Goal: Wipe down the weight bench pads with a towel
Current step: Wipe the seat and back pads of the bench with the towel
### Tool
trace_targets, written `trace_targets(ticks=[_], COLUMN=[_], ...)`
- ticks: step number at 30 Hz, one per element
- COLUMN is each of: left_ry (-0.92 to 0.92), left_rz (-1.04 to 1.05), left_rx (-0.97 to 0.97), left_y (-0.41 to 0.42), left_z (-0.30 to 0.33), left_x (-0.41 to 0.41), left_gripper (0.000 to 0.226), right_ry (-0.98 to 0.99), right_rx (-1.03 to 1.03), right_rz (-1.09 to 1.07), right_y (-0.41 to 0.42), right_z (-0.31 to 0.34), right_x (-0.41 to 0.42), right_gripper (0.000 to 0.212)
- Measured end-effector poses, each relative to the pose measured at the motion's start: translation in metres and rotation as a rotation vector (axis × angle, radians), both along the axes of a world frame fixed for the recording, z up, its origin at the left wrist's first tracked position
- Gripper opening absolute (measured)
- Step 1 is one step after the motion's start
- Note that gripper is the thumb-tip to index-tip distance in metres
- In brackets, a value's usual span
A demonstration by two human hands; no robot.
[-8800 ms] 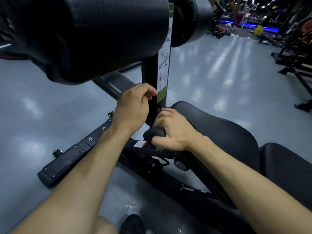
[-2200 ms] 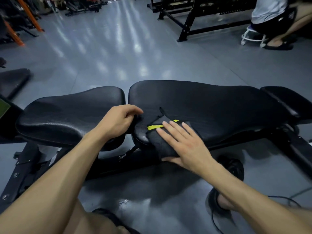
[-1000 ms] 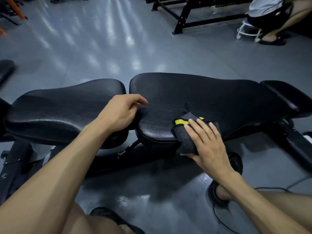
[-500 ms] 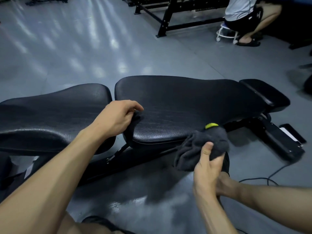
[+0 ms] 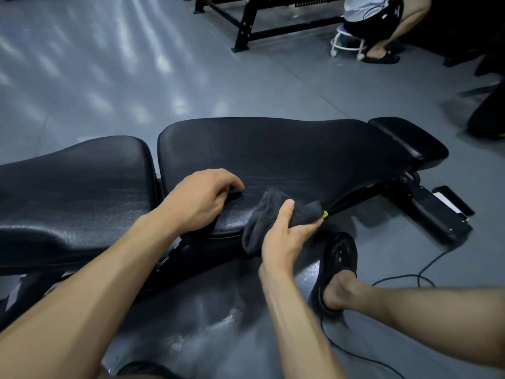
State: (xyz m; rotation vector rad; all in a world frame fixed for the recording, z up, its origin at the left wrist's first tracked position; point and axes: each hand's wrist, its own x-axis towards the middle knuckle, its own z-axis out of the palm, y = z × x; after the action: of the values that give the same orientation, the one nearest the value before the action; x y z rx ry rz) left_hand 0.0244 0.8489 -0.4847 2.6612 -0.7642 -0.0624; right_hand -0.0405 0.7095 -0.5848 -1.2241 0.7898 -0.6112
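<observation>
A black weight bench lies flat across the view, with a seat pad (image 5: 73, 187) on the left, a long back pad (image 5: 273, 154) in the middle and a small head pad (image 5: 410, 140) at the right. My left hand (image 5: 199, 201) rests on the near left corner of the back pad, fingers curled over its edge. My right hand (image 5: 284, 236) grips a bunched dark grey towel (image 5: 276, 212) with a yellow-green tag against the pad's near side edge.
The bench's black frame foot (image 5: 437, 212) sticks out at the right, and a black cable (image 5: 404, 280) trails over the grey floor. My foot in a black shoe (image 5: 338, 266) stands beside the bench. A person sits on a white stool (image 5: 347, 43) beyond, near a black rack (image 5: 246, 26).
My right hand has brought the bunched towel back left along the near edge of the back pad. My left hand has stayed on the pad's corner.
</observation>
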Motion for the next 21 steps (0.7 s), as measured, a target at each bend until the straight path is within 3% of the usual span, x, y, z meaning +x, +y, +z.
trace_targets(ticks=[7, 14, 21], left_ry=[-0.004, 0.008, 0.011], left_rz=[-0.052, -0.013, -0.001], left_rx=[0.023, 0.015, 0.100], left_y=[0.003, 0.001, -0.007], left_z=[-0.004, -0.002, 0.002], left_x=[-0.003, 0.001, 0.009], left_gripper=[0.043, 0.040, 0.041], right_ry=[0.132, 0.016, 0.080], right_rx=[0.073, -0.009, -0.033], right_rz=[-0.053, 0.031, 0.199], right_y=[-0.105, 0.037, 0.028], right_z=[-0.004, 0.020, 0.022], right_x=[0.050, -0.020, -0.022], right_gripper=[0.090, 0.110, 0.101])
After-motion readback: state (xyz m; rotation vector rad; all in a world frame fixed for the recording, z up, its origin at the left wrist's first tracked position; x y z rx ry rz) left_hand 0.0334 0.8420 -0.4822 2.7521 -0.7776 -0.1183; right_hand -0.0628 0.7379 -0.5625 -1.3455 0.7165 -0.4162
